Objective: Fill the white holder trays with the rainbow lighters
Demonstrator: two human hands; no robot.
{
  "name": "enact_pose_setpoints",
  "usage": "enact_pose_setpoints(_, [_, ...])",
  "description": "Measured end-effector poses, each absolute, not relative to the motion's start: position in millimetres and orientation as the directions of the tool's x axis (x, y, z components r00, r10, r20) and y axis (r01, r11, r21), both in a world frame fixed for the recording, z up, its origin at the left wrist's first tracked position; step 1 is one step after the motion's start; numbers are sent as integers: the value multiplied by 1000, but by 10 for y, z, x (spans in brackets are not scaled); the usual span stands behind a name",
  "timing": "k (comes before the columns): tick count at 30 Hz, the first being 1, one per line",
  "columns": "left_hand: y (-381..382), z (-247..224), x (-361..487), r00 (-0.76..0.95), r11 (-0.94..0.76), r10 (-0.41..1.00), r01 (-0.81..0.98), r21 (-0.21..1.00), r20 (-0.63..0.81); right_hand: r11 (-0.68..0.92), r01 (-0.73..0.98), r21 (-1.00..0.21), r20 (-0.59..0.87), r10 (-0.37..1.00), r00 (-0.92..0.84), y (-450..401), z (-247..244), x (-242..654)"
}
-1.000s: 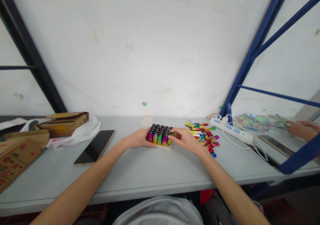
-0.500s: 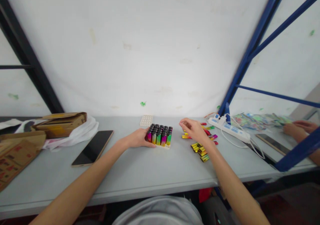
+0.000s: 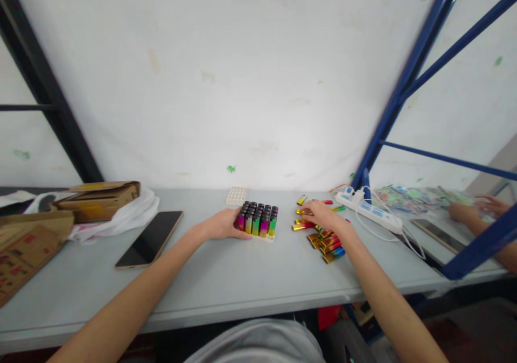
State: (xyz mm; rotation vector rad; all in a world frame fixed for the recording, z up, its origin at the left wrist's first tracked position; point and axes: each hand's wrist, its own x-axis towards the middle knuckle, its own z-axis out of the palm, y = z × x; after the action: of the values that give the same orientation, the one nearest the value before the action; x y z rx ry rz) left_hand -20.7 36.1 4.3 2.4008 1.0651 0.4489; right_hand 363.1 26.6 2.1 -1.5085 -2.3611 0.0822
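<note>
Near the middle of the table, a block of upright lighters (image 3: 258, 220) with black tops and shiny rainbow-coloured bodies stands in a white holder (image 3: 264, 238). My left hand (image 3: 224, 224) is closed against the block's left side, thumb along the front and the other fingers partly hidden behind. To the right lies a loose heap of shiny gold, red, green and blue lighter-sized pieces (image 3: 325, 239). Over the back of this heap, my right hand (image 3: 323, 215) reaches with loosely bent fingers, its tips down among the pieces. No piece shows clearly in its grasp.
A white holder with holes (image 3: 236, 196) lies behind the lighters. Leftward are a phone (image 3: 150, 239), a cardboard box (image 3: 100, 201) and a brown bag (image 3: 32, 250). A power strip (image 3: 369, 209) with cables sits right, by a blue post (image 3: 388, 120). Beyond it, another person's hands (image 3: 468, 212) are working.
My right hand has moved right and slightly down, from beside the lighter block onto the loose heap. My left hand stays on the block.
</note>
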Motion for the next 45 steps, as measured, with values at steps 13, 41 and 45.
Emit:
enact_pose_setpoints(13, [359, 52, -200, 651, -594, 752, 601, 535, 103, 431, 281, -857, 409, 902, -138, 201, 290, 3268])
enact_pose_setpoints(41, [352, 56, -199, 652, -600, 749, 589, 541, 120, 106, -306, -946, 169, 968, -188, 68, 429, 2637])
enact_pose_setpoints(45, [362, 42, -198, 649, -598, 753, 607, 524, 107, 188, -207, -960, 224, 961, -163, 82, 374, 2573])
